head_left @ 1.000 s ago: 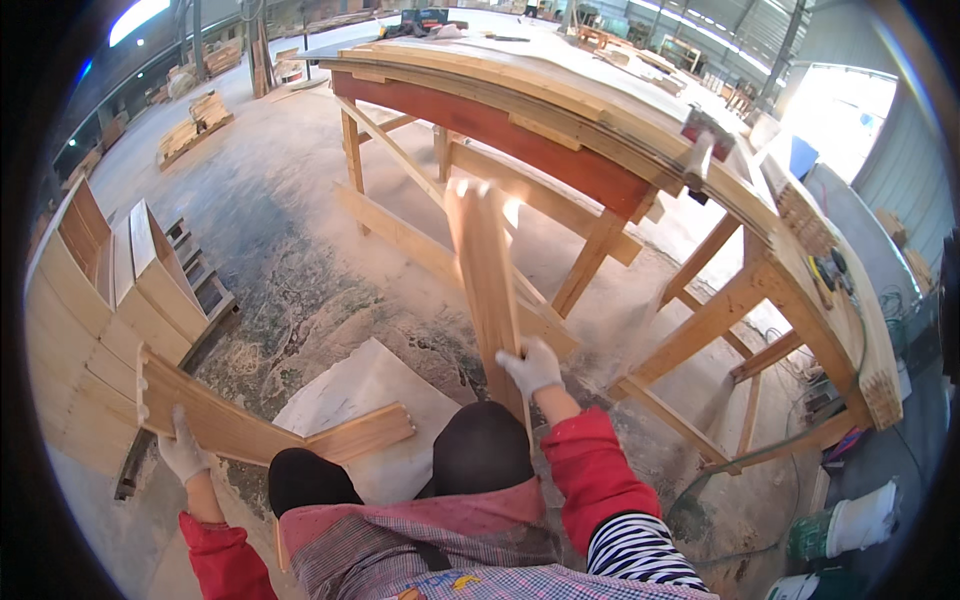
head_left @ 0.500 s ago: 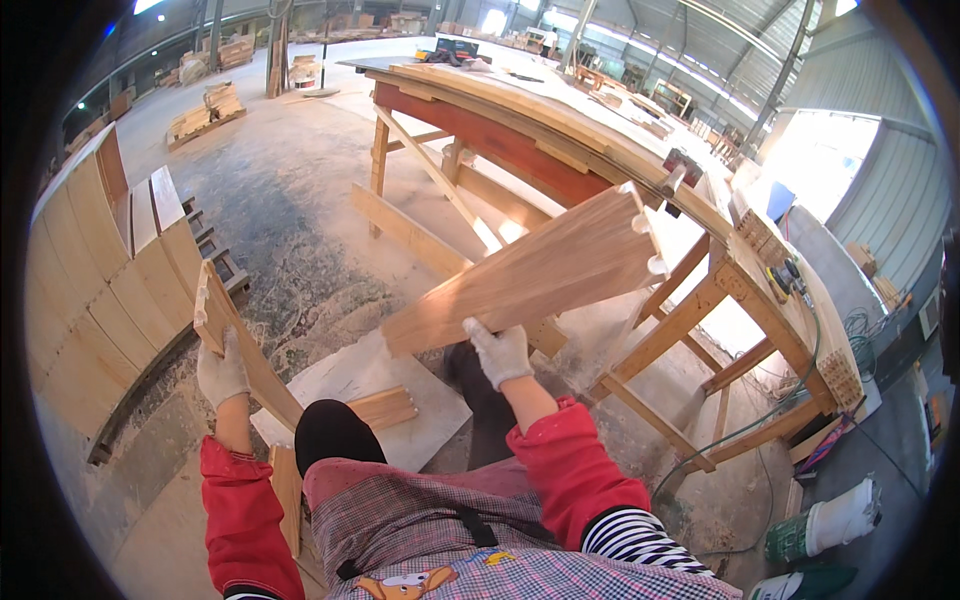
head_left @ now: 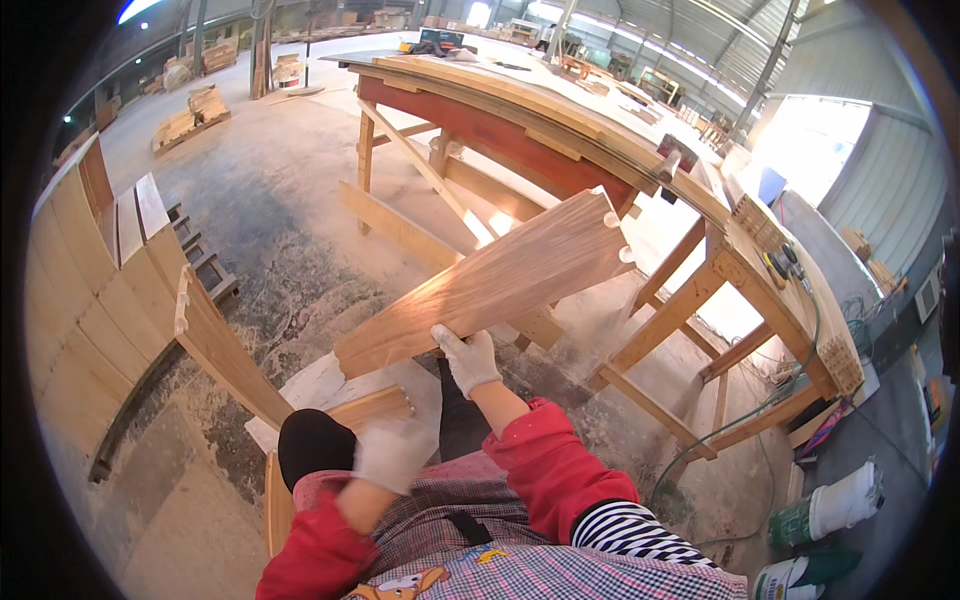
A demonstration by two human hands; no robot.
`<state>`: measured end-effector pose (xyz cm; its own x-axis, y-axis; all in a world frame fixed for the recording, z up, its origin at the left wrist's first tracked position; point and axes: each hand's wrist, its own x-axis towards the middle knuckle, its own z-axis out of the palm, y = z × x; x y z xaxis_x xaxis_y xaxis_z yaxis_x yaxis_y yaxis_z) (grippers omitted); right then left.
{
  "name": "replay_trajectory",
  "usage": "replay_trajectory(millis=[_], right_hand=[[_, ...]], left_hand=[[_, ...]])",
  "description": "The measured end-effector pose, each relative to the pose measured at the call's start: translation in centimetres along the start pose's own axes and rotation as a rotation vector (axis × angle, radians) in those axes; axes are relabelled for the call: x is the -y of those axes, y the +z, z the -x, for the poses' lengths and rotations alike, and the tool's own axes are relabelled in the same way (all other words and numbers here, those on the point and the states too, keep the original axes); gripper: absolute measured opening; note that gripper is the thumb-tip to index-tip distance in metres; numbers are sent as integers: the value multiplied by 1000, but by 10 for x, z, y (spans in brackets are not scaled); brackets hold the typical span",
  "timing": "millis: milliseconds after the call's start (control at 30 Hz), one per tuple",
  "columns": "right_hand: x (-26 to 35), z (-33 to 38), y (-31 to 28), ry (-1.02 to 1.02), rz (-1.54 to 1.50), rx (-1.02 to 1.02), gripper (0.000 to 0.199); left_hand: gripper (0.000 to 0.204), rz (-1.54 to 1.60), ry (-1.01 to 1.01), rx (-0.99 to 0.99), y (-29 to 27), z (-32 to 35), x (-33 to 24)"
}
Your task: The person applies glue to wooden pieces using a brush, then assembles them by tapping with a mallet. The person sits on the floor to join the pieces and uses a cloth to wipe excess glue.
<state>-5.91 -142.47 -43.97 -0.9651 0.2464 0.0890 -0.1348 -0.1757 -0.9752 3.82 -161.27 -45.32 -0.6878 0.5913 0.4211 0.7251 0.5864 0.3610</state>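
Note:
A wide wooden board (head_left: 495, 275) with scalloped notches along its far right end slants up in front of me. My right hand (head_left: 468, 360), in a pale glove, is closed on its lower edge, thumb against the face. My left hand (head_left: 393, 456), also gloved, is smeared by motion over my lap, and its fingers cannot be made out. A second notched board (head_left: 232, 352) leans at my left knee with no hand on it. Between my legs and that wide board, a shorter wood piece (head_left: 372, 404) lies on a pale flat sheet (head_left: 425, 385).
A long wooden workbench (head_left: 560, 135) with a red side rail stands ahead. To the right, another trestle table (head_left: 740, 285) carries a power sander (head_left: 785, 262) with a hose hanging down. Stacked panels (head_left: 105, 280) rise at the left; buckets (head_left: 835, 505) stand at the lower right.
My left hand has let go of the leaning board and swung right over my lap. The wide board and my right hand have shifted left and slightly down in view.

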Motion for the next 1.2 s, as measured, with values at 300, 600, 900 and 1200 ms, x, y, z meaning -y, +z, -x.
replay_trajectory(millis=[300, 600, 900, 1200], right_hand=[[26, 26, -13, -135, 51, -38, 11], [39, 46, -13, -169, 36, -37, 13], [17, 47, -18, -160, 22, -60, 15], [-17, 10, -32, -174, 355, -208, 34]], left_hand=[[18, -141, 184, 657, 131, -3, -53], [22, 990, -260, 498, 171, 31, -34], [26, 1033, 110, 940, 87, 20, -83], [15, 952, -435, 374, 90, 25, -36]])
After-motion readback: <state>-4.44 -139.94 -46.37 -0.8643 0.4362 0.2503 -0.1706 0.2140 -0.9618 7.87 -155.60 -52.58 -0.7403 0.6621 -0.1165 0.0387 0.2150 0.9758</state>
